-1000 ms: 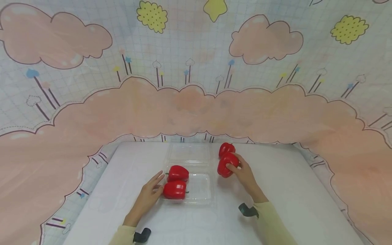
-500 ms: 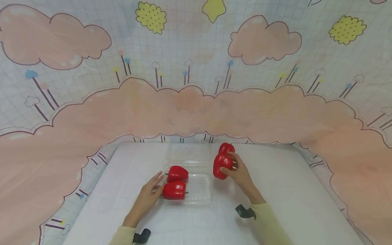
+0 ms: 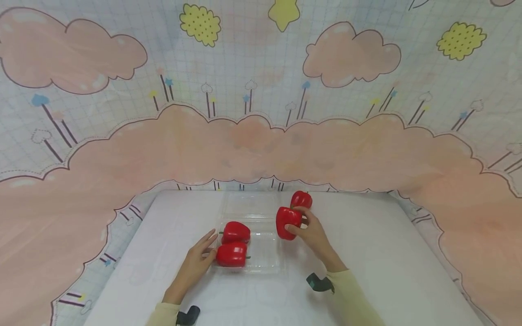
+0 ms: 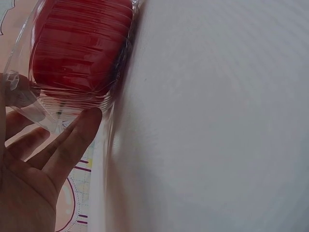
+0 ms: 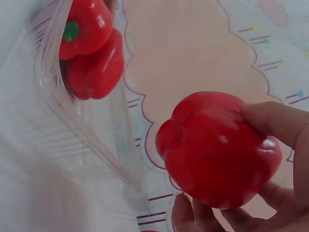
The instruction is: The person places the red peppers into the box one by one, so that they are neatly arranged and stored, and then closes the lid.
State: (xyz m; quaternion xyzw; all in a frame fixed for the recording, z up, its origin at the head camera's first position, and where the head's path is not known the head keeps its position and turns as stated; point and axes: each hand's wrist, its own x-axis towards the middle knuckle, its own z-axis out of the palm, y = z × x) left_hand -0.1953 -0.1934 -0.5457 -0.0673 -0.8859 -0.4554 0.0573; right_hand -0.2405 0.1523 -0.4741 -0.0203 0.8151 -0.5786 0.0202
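Observation:
My right hand (image 3: 311, 228) holds a red bell pepper (image 3: 287, 223) near the right rim of a clear plastic clamshell container (image 3: 265, 258). In the right wrist view, the thumb lies on one side of this pepper (image 5: 217, 150) and curled fingers on the other. Two more red bell peppers, a rear one (image 3: 236, 232) and a front one (image 3: 231, 254), lie side by side in the container's left half. My left hand (image 3: 197, 262) rests against the container's left wall with fingers spread; its thumb (image 4: 87, 123) touches the ribbed plastic in the left wrist view.
Another red bell pepper (image 3: 302, 199) lies on the white table (image 3: 367, 244) at the back, right of the container. The container's lid (image 3: 250, 203) is folded open toward the back edge. A patterned cloth (image 3: 261, 145) hangs behind the table.
My right hand has moved left with its bell pepper, from beside the rear right pepper toward the container's right rim. The left hand and the peppers in the container have stayed put.

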